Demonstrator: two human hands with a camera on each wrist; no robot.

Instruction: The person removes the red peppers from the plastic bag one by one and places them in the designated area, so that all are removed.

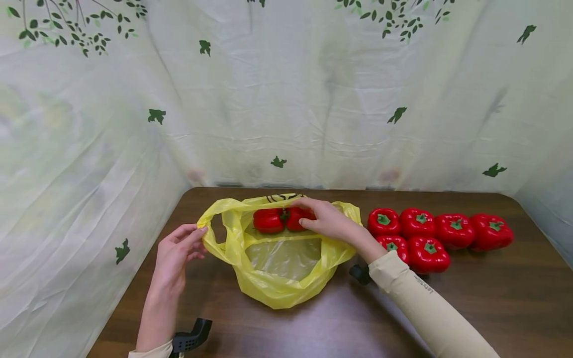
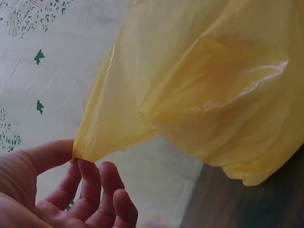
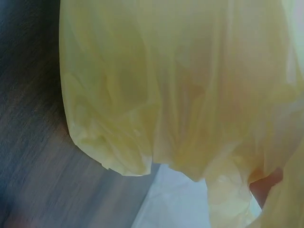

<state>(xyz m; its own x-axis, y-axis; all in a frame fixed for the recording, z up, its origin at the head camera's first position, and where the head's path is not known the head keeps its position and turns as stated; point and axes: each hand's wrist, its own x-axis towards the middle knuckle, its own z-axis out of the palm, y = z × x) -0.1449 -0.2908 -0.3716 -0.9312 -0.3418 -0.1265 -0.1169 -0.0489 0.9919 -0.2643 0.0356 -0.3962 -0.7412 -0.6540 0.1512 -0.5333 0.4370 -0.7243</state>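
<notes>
A yellow plastic bag (image 1: 279,294) stands on the table with its mouth spread wide. My left hand (image 1: 173,253) pinches the bag's left handle between thumb and index finger; in the left wrist view the other fingers of that left hand (image 2: 97,194) curl loosely below. Inside the bag, toward its back, one red bell pepper (image 1: 268,221) lies beside a second red bell pepper (image 1: 295,219). My right hand (image 1: 329,220) reaches over the bag's right side and grips the second pepper, thumb in front and fingers behind. Bag film (image 3: 142,95) hides most of this hand in the right wrist view.
Several red bell peppers (image 1: 421,222) with green stems sit in two rows on the right of the brown table (image 1: 515,298), close to my right forearm. A pale curtain (image 1: 286,99) printed with leaves and birds hangs behind the table and along its sides.
</notes>
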